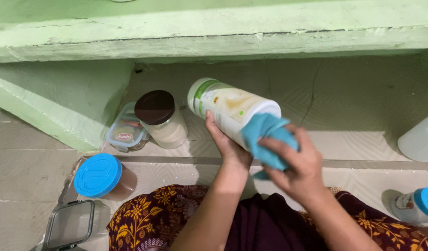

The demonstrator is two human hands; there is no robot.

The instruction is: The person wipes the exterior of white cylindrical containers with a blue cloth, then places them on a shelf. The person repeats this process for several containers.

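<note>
Seen from the head camera, a person crouched before a low, pale green painted shelf held a tall white plastic canister with a green-and-cream label [230, 109] tipped nearly onto its side, clear of the floor. Its long axis ran from the lidded end at upper left, toward the shelf's back corner, down to the base at lower right, toward the person. The left hand [228, 144] cupped the canister from beneath, fingers wrapped round its underside near the middle. The right hand [293, 162] closed its fingers on a crumpled blue cloth [267, 137], pressed against the canister's base end, so the canister lay up and to the left of those fingers. Both hands touched it; the right was nearer the base, the left nearer the lid.

On the tiled shelf floor [353, 107] behind stood a clear jar with a dark brown lid [160, 118], just beside a small clear box with a blue-rimmed lid [125, 132]. At the floor's front edge sat a jar with a bright blue lid [98, 175], and near the lower left corner a clear rectangular box with a dark clip lid [70, 224]. A white container [420, 138] showed at the right edge, a blue-capped bottle [416, 204] below it.
</note>
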